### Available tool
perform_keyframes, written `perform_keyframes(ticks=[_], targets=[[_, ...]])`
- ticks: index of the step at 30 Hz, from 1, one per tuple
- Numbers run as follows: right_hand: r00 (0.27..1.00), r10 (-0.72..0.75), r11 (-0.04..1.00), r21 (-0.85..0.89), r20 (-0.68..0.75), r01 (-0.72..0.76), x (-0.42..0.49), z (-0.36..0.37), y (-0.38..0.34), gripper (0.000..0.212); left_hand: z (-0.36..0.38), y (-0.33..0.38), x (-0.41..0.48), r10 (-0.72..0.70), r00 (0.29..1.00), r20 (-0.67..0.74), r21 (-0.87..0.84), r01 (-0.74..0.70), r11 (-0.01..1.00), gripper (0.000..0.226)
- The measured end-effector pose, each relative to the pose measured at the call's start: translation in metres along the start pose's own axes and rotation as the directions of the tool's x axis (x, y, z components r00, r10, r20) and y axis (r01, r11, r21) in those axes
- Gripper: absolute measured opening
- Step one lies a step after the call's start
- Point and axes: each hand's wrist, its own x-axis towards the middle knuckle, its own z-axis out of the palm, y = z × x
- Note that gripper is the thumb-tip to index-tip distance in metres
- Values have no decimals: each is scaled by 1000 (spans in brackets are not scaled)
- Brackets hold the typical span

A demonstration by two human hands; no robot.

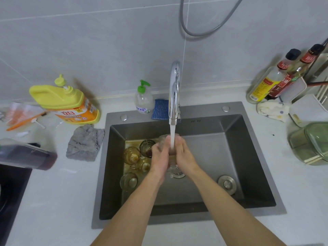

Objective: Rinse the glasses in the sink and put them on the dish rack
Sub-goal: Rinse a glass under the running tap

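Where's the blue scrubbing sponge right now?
In the head view, the blue scrubbing sponge leans against the back wall behind the steel sink, between the clear green-pump soap bottle on its left and the chrome faucet.

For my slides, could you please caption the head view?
Both hands, left hand and right hand, hold a clear glass under the running faucet.
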Motion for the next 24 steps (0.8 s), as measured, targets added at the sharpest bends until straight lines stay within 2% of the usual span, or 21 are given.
perform_keyframes(ticks=[3,5,7,10,12,14,16,18,19,21,24], targets=[[985,-94,995,1,147,95,-1,-4,14,68,-1,0,7,-28,998,-64,-134,19,991,58],[984,-78,996,60,157,70,3,-8,10,75,4,-2,5,-55,997,-62,-193,42,980,68],[993,-26,991,132,111,11,6,-10,2,66,9,-8,7,-81,996,-32,-248,71,966,77],[1000,24,979,202,14,-26,6,-8,-7,40,12,-8,5,-67,998,-19,-282,59,958,50],[999,23,945,328,-37,-10,2,-10,-6,34,6,-8,7,-67,998,11,-341,67,938,44],[998,60,895,444,-25,-43,0,-9,3,33,3,-7,7,-52,999,9,-379,52,924,42],[989,146,847,513,25,-139,-6,-3,15,42,4,-8,6,19,1000,0,-354,-17,935,41],[959,273,771,578,83,-269,-7,3,22,64,7,-7,2,89,996,-11,-290,-88,953,56],[944,315,754,578,96,-310,-7,4,22,69,8,-7,1,109,994,-24,-277,-111,954,63],[919,384,783,498,84,-373,-3,3,20,60,6,-6,3,127,990,-59,-279,-139,950,73],[910,411,891,189,48,-413,4,6,17,44,2,-4,4,127,989,-74,-259,-142,955,81]])
